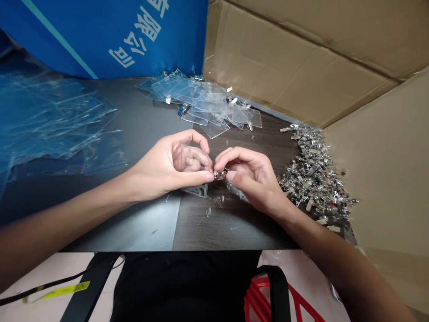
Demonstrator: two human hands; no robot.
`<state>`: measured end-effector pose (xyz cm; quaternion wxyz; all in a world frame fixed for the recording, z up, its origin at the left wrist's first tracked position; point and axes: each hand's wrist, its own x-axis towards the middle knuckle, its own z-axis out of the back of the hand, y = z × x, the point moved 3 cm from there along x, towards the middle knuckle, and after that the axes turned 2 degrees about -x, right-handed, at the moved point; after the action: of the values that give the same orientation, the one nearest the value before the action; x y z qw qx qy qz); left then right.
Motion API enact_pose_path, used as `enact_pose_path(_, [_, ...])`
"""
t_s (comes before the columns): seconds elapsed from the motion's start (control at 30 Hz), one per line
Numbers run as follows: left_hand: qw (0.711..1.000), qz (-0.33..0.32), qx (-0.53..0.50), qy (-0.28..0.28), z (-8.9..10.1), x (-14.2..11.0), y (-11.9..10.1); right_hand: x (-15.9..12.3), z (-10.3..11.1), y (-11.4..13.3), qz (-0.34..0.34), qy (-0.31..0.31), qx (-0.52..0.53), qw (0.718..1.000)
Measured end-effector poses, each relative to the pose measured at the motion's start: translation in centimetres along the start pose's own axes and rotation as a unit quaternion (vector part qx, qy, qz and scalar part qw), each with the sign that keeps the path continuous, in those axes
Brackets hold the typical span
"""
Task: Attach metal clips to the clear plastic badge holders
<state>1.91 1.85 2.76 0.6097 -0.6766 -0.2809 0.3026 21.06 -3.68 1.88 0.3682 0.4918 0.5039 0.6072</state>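
Note:
My left hand (164,163) is closed around a clear plastic badge holder (198,190), whose lower corner shows beneath the thumb. Through the clear plastic, the curled fingers are visible. A small shiny metal clip (220,175) sits between the two hands, touching the left thumb tip. My right hand (254,174) pinches this clip between thumb and fingers. Whether the clip is joined to the badge holder cannot be made out. Below the hands, several tiny clear plastic strips (208,212) lie scattered on the dark table (197,237).
A heap of metal clips (315,174) lies at the right. Clear holders with clips (208,100) are piled at the back. Plain clear sleeves (56,120) spread across the left. A blue panel (100,31) and cardboard walls (284,58) border the table.

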Motion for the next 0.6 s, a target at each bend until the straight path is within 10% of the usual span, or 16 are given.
enact_pose_path(0.6, [0.991,-0.110,0.051,-0.050,-0.26,-0.52,-0.38,-0.31,0.20,1.04,0.093,-0.035,-0.168,0.981])
